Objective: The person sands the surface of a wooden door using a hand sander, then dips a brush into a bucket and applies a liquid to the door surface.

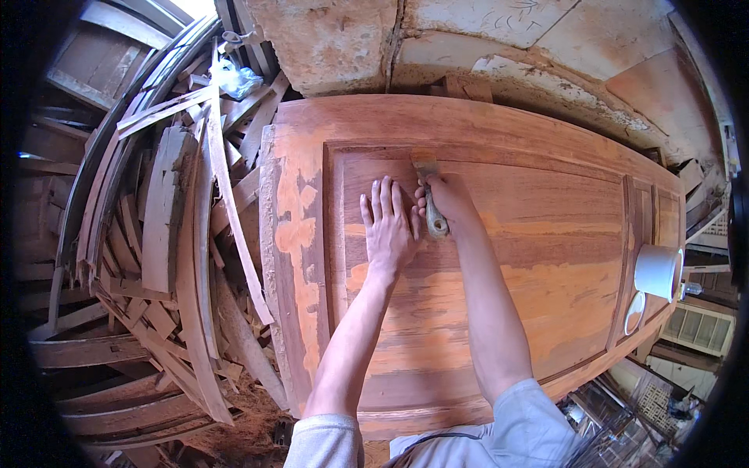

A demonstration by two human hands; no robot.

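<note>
A panelled wooden door (546,265) lies flat before me, its reddish-brown wood streaked with orange filler. My right hand (450,201) grips the handle of a putty knife (426,162), whose blade points away from me near the far molding of the large panel. The handle's end sticks out below my fingers. Beside it on the left, my left hand (388,226) rests on the panel with its fingers stretched out and nothing in them. Its thumb is close to the right hand.
A white bucket (657,271) stands at the door's right end, with a white lid (634,313) next to it. Scrap boards (168,210) and offcuts are heaped on the left, with a clear plastic bag (236,78) on top. A stained wall (499,39) runs behind the door.
</note>
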